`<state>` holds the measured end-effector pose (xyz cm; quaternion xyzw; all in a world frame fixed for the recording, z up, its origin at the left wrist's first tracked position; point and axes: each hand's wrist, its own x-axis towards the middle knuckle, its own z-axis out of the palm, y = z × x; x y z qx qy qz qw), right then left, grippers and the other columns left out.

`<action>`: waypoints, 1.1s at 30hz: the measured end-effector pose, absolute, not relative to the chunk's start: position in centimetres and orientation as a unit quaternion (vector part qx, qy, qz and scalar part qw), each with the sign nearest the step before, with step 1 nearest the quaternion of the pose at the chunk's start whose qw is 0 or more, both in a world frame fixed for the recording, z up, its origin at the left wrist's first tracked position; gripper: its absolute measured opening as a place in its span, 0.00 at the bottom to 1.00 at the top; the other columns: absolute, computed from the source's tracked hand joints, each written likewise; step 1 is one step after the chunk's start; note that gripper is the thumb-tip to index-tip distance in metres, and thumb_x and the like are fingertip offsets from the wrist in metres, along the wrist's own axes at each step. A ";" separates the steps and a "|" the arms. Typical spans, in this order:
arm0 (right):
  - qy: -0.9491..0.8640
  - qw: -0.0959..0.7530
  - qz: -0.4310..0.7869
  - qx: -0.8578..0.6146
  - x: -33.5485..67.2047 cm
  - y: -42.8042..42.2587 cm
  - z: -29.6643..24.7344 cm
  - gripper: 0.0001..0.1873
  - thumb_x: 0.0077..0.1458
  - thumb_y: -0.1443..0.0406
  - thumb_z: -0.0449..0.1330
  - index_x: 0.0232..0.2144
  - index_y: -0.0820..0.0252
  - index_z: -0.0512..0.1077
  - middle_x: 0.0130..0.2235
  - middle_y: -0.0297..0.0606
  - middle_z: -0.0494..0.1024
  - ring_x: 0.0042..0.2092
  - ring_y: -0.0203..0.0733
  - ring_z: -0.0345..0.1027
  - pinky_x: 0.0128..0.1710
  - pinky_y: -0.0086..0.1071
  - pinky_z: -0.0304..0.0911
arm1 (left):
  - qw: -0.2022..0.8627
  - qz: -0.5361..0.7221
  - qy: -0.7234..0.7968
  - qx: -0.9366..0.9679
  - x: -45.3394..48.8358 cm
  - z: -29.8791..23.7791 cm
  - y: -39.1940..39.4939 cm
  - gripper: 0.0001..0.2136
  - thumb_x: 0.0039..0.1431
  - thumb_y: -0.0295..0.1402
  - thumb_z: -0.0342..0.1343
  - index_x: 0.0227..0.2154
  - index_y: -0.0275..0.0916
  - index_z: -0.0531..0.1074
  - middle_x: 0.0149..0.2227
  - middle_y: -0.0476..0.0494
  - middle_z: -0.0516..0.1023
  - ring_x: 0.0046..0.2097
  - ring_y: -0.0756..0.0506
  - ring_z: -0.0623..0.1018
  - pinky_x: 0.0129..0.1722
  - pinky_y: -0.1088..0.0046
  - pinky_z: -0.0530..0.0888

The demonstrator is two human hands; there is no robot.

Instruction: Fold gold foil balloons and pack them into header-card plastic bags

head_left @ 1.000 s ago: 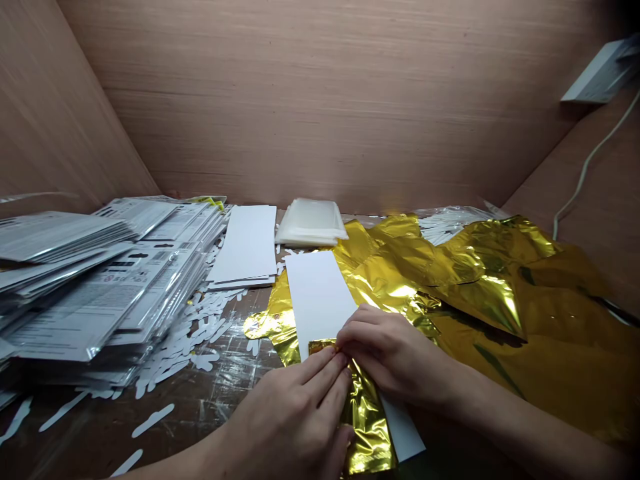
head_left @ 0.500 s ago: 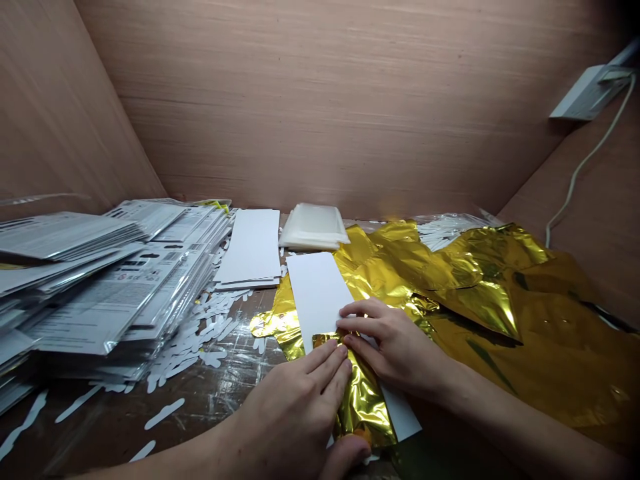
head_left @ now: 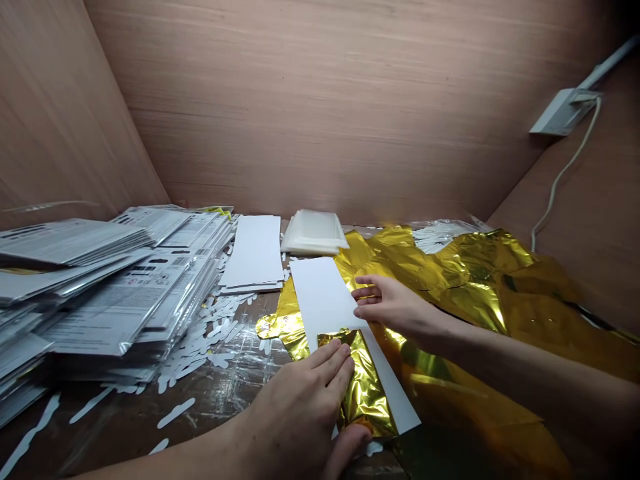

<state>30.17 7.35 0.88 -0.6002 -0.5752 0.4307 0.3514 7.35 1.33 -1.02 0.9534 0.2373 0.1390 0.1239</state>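
My left hand point(head_left: 315, 400) lies flat with fingers stretched on a folded piece of shiny gold foil point(head_left: 370, 393), pressing it down. Under that foil is a long white card point(head_left: 323, 293), its far end and right edge showing. At the card's right edge my right hand point(head_left: 393, 307) hovers with fingers loosely bent and apart, nothing visible in them. Beneath it spreads a large gold foil sheet point(head_left: 480, 287), crumpled at the back and smoother at the right; part of it runs under the card.
Stacks of printed packets in clear film point(head_left: 115, 313) fill the left side. Behind are a pile of white cards point(head_left: 255, 253) and translucent sleeves point(head_left: 315, 233). White paper scraps point(head_left: 220, 320) litter the brown table. Wooden panels enclose it; a socket box point(head_left: 560, 113) with a cable hangs at right.
My right hand has lifted off the card and folded foil, moving right and slightly away from me. My left hand stays pressed on the foil. The view has shifted a little.
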 end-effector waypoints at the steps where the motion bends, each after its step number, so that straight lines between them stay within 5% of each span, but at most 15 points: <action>1: -0.550 0.359 0.459 -0.598 30.1 7.7 1.1 0.34 0.47 0.72 0.66 0.59 0.68 0.68 0.49 0.52 0.80 0.43 0.46 0.79 0.41 0.37 0.74 | 0.130 0.140 0.239 0.952 7.3 -1.0 1.3 0.31 0.66 0.42 0.53 0.63 0.21 0.67 0.66 0.24 0.67 0.68 0.31 0.66 0.67 0.55 0.67; 6: -0.625 0.307 0.475 -0.538 30.7 8.9 1.8 0.10 0.41 0.69 0.69 0.31 0.63 0.79 0.31 0.37 0.82 0.33 0.42 0.75 0.34 0.32 0.70 | 0.145 0.158 0.242 0.946 7.2 -1.3 1.4 0.31 0.65 0.42 0.54 0.63 0.22 0.67 0.65 0.25 0.68 0.68 0.32 0.67 0.66 0.54 0.69; 9: -0.692 0.294 0.377 -0.541 31.5 9.0 1.2 0.03 0.42 0.68 0.69 0.25 0.61 0.78 0.28 0.35 0.81 0.30 0.41 0.73 0.30 0.30 0.67 | 0.146 0.182 0.244 0.941 7.2 -1.6 1.4 0.31 0.64 0.42 0.56 0.63 0.23 0.68 0.64 0.26 0.70 0.66 0.32 0.69 0.65 0.53 0.70; 17: -0.824 0.284 0.119 -0.476 32.9 7.8 -1.0 0.11 0.60 0.64 0.62 0.26 0.61 0.79 0.27 0.36 0.79 0.27 0.39 0.68 0.29 0.30 0.61 | 0.136 0.173 0.247 0.944 7.4 -1.0 1.2 0.30 0.64 0.43 0.55 0.62 0.23 0.68 0.63 0.24 0.71 0.66 0.32 0.70 0.64 0.52 0.71; 25: -0.925 0.195 0.102 -0.308 34.5 8.8 -0.4 0.13 0.68 0.68 0.54 0.42 0.60 0.80 0.40 0.43 0.82 0.40 0.42 0.75 0.40 0.32 0.67 | 0.152 0.213 0.224 0.939 7.6 -0.4 1.2 0.23 0.59 0.36 0.60 0.57 0.37 0.71 0.58 0.36 0.78 0.59 0.38 0.76 0.61 0.60 0.74; 29: -0.945 0.165 0.080 -0.271 34.4 8.1 -0.1 0.16 0.67 0.72 0.51 0.39 0.60 0.80 0.42 0.45 0.81 0.42 0.42 0.74 0.42 0.34 0.68 | 0.139 0.206 0.192 0.949 7.7 -0.8 1.2 0.12 0.59 0.32 0.58 0.46 0.42 0.75 0.46 0.42 0.82 0.52 0.39 0.79 0.56 0.62 0.77; 33: -0.942 0.149 0.079 -0.291 34.0 6.9 0.6 0.13 0.64 0.72 0.53 0.33 0.60 0.78 0.39 0.43 0.79 0.42 0.44 0.72 0.46 0.37 0.68 | 0.122 0.208 0.190 0.952 7.8 -0.4 1.2 0.14 0.58 0.29 0.57 0.47 0.41 0.72 0.47 0.40 0.81 0.52 0.38 0.78 0.55 0.63 0.77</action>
